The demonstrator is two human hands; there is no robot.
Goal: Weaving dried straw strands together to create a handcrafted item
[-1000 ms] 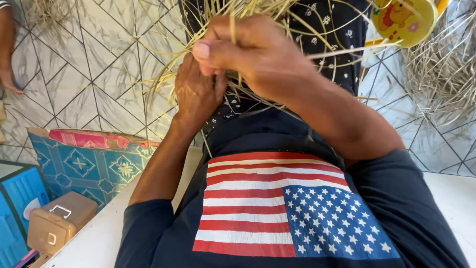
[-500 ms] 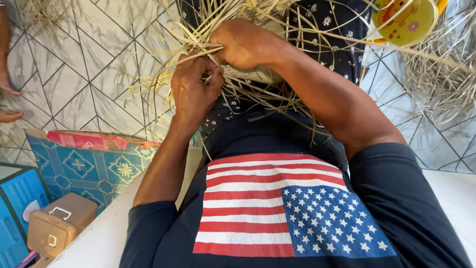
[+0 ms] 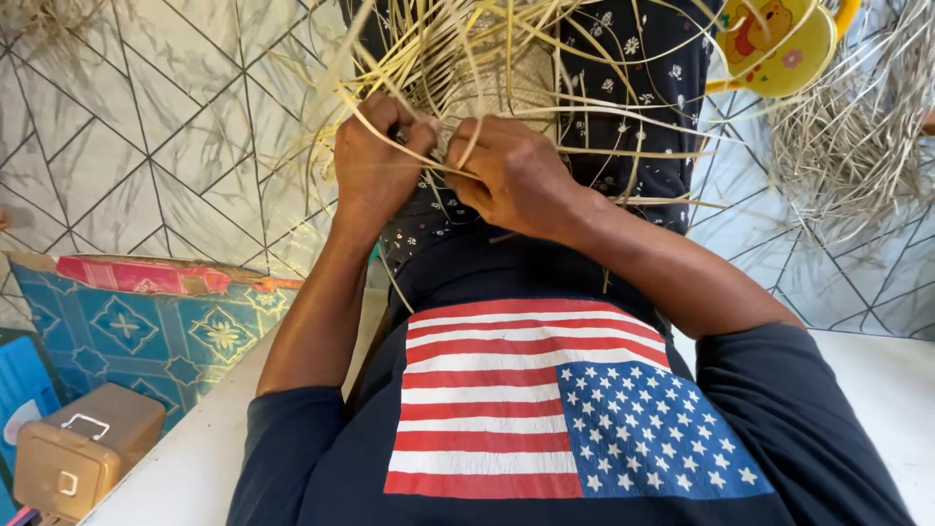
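A half-woven straw piece (image 3: 502,83) sits on the person's lap at the far middle, loose pale strips (image 3: 623,131) fanning out all round it. The left hand (image 3: 375,161) has its grip closed on a few strips at the piece's near edge; the right hand (image 3: 511,175), touching it, pinches strips too. Strips cross over both hands and the dark flowered cloth (image 3: 643,88). Far right stands a yellow cup (image 3: 779,49), contents unseen, beside a heap of straw (image 3: 857,146). Near left, a shut tan box (image 3: 83,453) beside a blue patterned mat (image 3: 146,336).
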